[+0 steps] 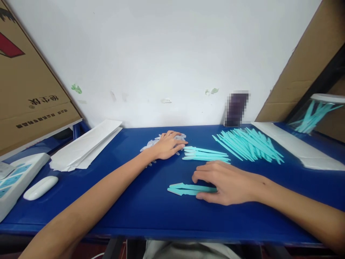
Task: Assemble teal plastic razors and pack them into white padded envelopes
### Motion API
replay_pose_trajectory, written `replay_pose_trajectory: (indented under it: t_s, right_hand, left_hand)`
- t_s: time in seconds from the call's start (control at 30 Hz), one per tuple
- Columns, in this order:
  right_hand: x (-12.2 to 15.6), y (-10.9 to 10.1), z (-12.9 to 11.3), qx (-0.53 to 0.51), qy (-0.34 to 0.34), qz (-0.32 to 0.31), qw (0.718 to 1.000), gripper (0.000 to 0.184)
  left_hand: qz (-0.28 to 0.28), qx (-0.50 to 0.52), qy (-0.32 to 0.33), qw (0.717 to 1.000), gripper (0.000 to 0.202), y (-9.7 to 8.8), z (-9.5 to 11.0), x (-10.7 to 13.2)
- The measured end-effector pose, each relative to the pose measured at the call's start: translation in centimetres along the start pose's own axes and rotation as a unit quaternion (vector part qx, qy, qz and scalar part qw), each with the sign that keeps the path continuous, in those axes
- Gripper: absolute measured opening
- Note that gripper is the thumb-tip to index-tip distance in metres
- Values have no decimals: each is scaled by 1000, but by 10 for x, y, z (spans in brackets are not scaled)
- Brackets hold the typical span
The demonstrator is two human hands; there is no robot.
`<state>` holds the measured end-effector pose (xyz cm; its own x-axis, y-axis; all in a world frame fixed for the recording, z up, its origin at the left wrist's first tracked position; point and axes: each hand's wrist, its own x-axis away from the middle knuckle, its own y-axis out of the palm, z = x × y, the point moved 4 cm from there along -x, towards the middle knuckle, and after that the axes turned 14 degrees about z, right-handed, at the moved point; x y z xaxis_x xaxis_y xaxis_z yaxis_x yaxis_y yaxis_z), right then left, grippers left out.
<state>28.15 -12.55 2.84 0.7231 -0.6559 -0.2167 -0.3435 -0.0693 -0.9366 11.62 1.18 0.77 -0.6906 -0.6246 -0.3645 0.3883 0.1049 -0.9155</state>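
Note:
My left hand [168, 145] lies with its fingers spread over a pile of small clear plastic caps [148, 144] at the back middle of the blue table; its fingertips rest among them. Close to its thumb is a small row of teal eyebrow razors [206, 154] with caps over their blades. My right hand [229, 183] arches over two bare-bladed eyebrow razors [188, 189], index finger and thumb apart. Their blades point left, and the handle ends are hidden under the palm. The thumb is beside the nearer handle.
A large heap of teal razors [250, 144] lies at the back right, beside a white strip [302, 147] and a clear jar of razors [318, 113]. White paper sleeves [86, 145], a white oval case [40, 187] and a white tray [24, 176] are left. Cardboard flanks both sides.

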Motion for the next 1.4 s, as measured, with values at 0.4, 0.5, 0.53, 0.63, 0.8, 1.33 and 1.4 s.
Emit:
replay_pose_trajectory:
  t_s: [0.4, 0.5, 0.53, 0.63, 0.8, 1.33, 1.4]
  right_hand:
    - [-3, -1, 10, -23, 28, 28, 999, 26]
    - [-3, -1, 14, -42, 54, 34, 997, 28]
    - [-3, -1, 15, -52, 63, 34, 996, 29]
    - [-3, -1, 18, -88, 83, 32, 992, 31]
    - [-3, -3, 21, -111, 104, 29, 988, 33]
    - [7, -8, 22, -107, 138, -44, 984, 26]
    - [8, -9, 21, -104, 136, -57, 984, 22]
  left_hand:
    - [3, -25, 7, 1000, 44, -4, -6, 1]
    - [6, -21, 6, 1000, 44, -5, -4, 1]
    - [9, -22, 3, 1000, 44, -5, -3, 1]
    - [34, -29, -23, 999, 43, -3, 0, -1]
    - [63, -43, -67, 995, 41, -1, 6, -6]
    - [17, -45, -6, 999, 39, -32, 9, 44]
    - [34, -42, 9, 999, 41, -39, 10, 51]
